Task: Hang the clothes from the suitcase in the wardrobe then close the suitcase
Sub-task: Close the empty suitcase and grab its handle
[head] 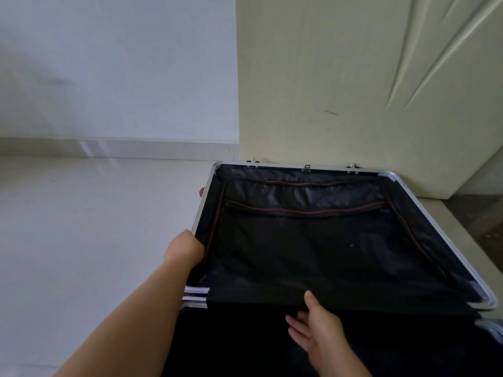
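Observation:
A black suitcase lies open on the floor, its lid (313, 240) raised at a slant, with a silver metal frame (441, 227) and a black lining with red zips. My left hand (185, 250) grips the lid's left edge, fingers curled round the frame. My right hand (315, 327) hovers open, palm turned inward, over the dark lower half (245, 344) near the hinge line. No clothes show inside the suitcase.
A cream wardrobe door (353, 77) stands right behind the lid, touching or nearly touching its top edge with the latches (352, 165). A white wall (109, 63) and pale tiled floor (81, 227) lie to the left.

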`<state>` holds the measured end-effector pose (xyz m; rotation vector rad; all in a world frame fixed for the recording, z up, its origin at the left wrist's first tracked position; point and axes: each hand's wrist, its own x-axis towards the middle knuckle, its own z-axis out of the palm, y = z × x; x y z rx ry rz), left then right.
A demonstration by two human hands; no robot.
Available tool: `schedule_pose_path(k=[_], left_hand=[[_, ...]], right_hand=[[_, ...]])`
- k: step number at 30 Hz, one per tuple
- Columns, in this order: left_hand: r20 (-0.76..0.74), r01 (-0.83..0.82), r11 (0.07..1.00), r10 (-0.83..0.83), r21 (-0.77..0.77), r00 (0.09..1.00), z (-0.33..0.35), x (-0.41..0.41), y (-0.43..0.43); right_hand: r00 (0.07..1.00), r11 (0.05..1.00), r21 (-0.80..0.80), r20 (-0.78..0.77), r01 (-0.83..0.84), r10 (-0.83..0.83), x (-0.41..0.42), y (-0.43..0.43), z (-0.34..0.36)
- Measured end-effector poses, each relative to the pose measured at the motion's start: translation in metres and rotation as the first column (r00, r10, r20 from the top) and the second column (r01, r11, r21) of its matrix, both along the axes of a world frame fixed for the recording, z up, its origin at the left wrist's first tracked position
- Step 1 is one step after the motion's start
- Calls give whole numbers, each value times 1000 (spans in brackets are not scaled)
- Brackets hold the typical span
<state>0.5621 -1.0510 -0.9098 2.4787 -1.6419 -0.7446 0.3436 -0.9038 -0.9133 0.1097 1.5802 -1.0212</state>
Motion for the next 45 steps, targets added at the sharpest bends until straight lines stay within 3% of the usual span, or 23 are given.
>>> schedule_pose_path(k=[8,12,21,28,35,45], left_hand=[[-263,-76,992,47,-99,964,-10,17,-3],[-319,-91,986,42,-142,947,-10,21,4],[-331,-134,964,52,-231,942,4,29,24],[-331,-226,950,147,-214,932,37,33,41],[-200,-94,957,39,-275,979,83,39,64],[-159,-115,908,54,-404,986,108,29,98]], right_hand=[[1000,999,-51,-11,20,-20,1,2,-5],[1000,997,-80,-8,15,-15,0,6,-9],[1000,997,-75,8,-4,4,1,16,-16],[997,995,-81,55,-55,60,7,30,-11],[989,984,-105,37,-142,146,8,36,14],[957,956,-50,-14,-289,289,17,38,44]])
